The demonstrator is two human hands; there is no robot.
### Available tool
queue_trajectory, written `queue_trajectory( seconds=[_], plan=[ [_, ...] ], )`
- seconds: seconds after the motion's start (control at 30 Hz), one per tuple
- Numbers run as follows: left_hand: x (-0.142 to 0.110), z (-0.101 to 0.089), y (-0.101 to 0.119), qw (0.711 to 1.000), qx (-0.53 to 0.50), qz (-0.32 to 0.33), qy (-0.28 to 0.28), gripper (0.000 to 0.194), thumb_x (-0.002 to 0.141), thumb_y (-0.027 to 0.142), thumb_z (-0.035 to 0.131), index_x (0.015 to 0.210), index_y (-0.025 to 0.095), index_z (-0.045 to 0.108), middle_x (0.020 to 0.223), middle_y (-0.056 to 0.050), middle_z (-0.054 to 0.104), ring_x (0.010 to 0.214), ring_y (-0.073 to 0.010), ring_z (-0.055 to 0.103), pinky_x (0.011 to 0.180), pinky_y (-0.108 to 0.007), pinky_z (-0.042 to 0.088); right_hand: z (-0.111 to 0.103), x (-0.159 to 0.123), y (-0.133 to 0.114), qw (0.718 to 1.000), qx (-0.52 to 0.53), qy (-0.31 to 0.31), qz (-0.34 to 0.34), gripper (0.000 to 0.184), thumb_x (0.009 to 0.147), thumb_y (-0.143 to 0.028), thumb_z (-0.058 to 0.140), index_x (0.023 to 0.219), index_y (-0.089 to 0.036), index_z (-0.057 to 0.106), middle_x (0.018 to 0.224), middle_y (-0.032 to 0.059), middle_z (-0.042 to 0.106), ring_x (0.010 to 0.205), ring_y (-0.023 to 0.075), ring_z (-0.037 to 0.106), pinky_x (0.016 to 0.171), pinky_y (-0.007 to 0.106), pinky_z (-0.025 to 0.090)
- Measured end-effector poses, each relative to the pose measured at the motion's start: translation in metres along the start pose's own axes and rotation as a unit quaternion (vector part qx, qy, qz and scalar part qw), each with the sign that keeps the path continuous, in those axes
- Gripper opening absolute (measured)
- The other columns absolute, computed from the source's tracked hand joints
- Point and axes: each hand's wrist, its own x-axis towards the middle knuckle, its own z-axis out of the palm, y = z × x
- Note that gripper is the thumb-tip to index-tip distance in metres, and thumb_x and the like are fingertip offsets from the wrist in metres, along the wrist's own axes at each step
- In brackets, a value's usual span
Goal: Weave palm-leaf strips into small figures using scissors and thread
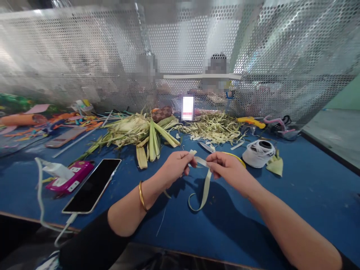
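Fingers pinched, L hand + R hand both on strip; I see short span btwn, tail hanging nearer R hand, end curled left.

Your blue tabletop carried a dark-screened phone near its front edge, pale leaves toward the back, white thread toward the right.

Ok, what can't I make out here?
All in the head view:
Pale strip: pinched parts, covered by fingers of the left hand and right hand.
Yellow handle: partly hidden behind the right hand.
Bright screen: content, blurred by pixelation.
Right sleeve: mostly cut off by the picture's edge.
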Motion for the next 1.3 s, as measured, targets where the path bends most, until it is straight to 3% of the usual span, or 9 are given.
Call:
queue_trajectory(
  seconds=[0.2, 0.37, 0.43, 0.5, 0.6, 0.7, 0.77, 1.0, 1.3],
  plan=[
    [0.005, -0.006, 0.001, 0.982, -0.176, 0.022, 0.057, 0.025, 0.089, 0.020, 0.043, 0.068, 0.014, 0.054, 0.065, 0.001, 0.054, 0.039, -0.0025, 0.039, 0.038, -0.019, 0.023, -0.010, 0.001, -0.002, 0.985, 0.133, 0.106, -0.002, 0.032, 0.064, -0.041, 0.072, 0.084, -0.018, 0.063, 0.067, -0.0007, 0.062, 0.061, 0.0133, 0.059, 0.062, 0.028, 0.048],
    [0.006, -0.008, -0.001, 0.989, -0.092, 0.008, 0.112, 0.022, 0.089, 0.025, 0.046, 0.072, 0.015, 0.057, 0.081, -0.005, 0.064, 0.049, -0.0061, 0.054, 0.037, -0.019, 0.024, -0.009, 0.002, 0.006, 0.963, 0.010, 0.254, -0.090, 0.024, 0.073, -0.039, 0.065, 0.086, -0.019, 0.060, 0.073, 0.0031, 0.066, 0.067, 0.0184, 0.064, 0.067, 0.034, 0.051],
    [0.006, -0.011, -0.001, 0.983, -0.024, 0.051, 0.176, 0.022, 0.089, 0.028, 0.047, 0.076, 0.015, 0.058, 0.092, -0.007, 0.066, 0.057, -0.0083, 0.060, 0.038, -0.018, 0.026, -0.009, -0.001, 0.006, 0.955, -0.077, 0.251, -0.137, 0.019, 0.078, -0.035, 0.062, 0.090, -0.020, 0.059, 0.077, 0.0041, 0.068, 0.069, 0.0190, 0.065, 0.068, 0.034, 0.051],
    [0.005, -0.011, -0.001, 0.974, 0.033, 0.105, 0.199, 0.023, 0.089, 0.032, 0.046, 0.079, 0.016, 0.060, 0.096, -0.006, 0.067, 0.062, -0.0096, 0.062, 0.041, -0.017, 0.032, -0.008, -0.004, 0.003, 0.967, -0.105, 0.159, -0.171, 0.018, 0.080, -0.032, 0.060, 0.095, -0.021, 0.058, 0.077, 0.0031, 0.069, 0.065, 0.0169, 0.064, 0.065, 0.032, 0.052],
    [-0.001, -0.004, -0.001, 0.989, 0.045, 0.101, 0.097, 0.026, 0.090, 0.034, 0.047, 0.078, 0.016, 0.062, 0.083, -0.005, 0.068, 0.065, -0.0122, 0.064, 0.050, -0.019, 0.042, -0.003, -0.009, -0.002, 0.977, -0.086, 0.049, -0.188, 0.019, 0.082, -0.030, 0.058, 0.099, -0.021, 0.055, 0.074, 0.0010, 0.069, 0.057, 0.0139, 0.063, 0.057, 0.027, 0.051],
    [-0.007, 0.008, -0.002, 0.998, -0.052, 0.002, -0.045, 0.025, 0.090, 0.031, 0.046, 0.078, 0.014, 0.061, 0.078, -0.006, 0.068, 0.062, -0.0123, 0.065, 0.058, -0.022, 0.047, 0.005, -0.011, -0.002, 0.965, -0.136, 0.104, -0.200, 0.017, 0.082, -0.028, 0.056, 0.098, -0.021, 0.055, 0.075, 0.0026, 0.071, 0.064, 0.0160, 0.066, 0.052, 0.024, 0.047],
    [-0.010, 0.014, -0.003, 0.991, -0.092, -0.045, -0.086, 0.025, 0.090, 0.031, 0.046, 0.080, 0.014, 0.061, 0.079, -0.006, 0.068, 0.057, -0.0115, 0.063, 0.057, -0.024, 0.048, 0.007, -0.011, -0.001, 0.952, -0.177, 0.128, -0.213, 0.016, 0.083, -0.027, 0.054, 0.098, -0.021, 0.056, 0.077, 0.0034, 0.072, 0.068, 0.0172, 0.068, 0.053, 0.024, 0.047],
    [-0.012, 0.016, -0.003, 0.989, -0.080, -0.062, -0.108, 0.026, 0.091, 0.028, 0.045, 0.079, 0.012, 0.063, 0.062, 0.000, 0.059, 0.039, -0.0028, 0.032, 0.041, -0.019, 0.019, 0.004, -0.008, 0.005, 0.933, -0.239, 0.124, -0.240, 0.017, 0.085, -0.027, 0.053, 0.101, -0.021, 0.055, 0.081, 0.0040, 0.074, 0.074, 0.0193, 0.069, 0.062, 0.028, 0.049],
    [-0.013, 0.014, -0.007, 0.990, -0.051, -0.003, -0.130, 0.036, 0.089, 0.043, 0.046, 0.085, 0.013, 0.067, 0.064, 0.000, 0.053, 0.057, -0.0083, 0.039, 0.051, -0.022, 0.024, 0.004, -0.010, 0.002, 0.940, -0.219, 0.132, -0.225, 0.017, 0.084, -0.027, 0.056, 0.100, -0.021, 0.056, 0.076, 0.0022, 0.073, 0.068, 0.0180, 0.067, 0.061, 0.028, 0.048]
  ],
)
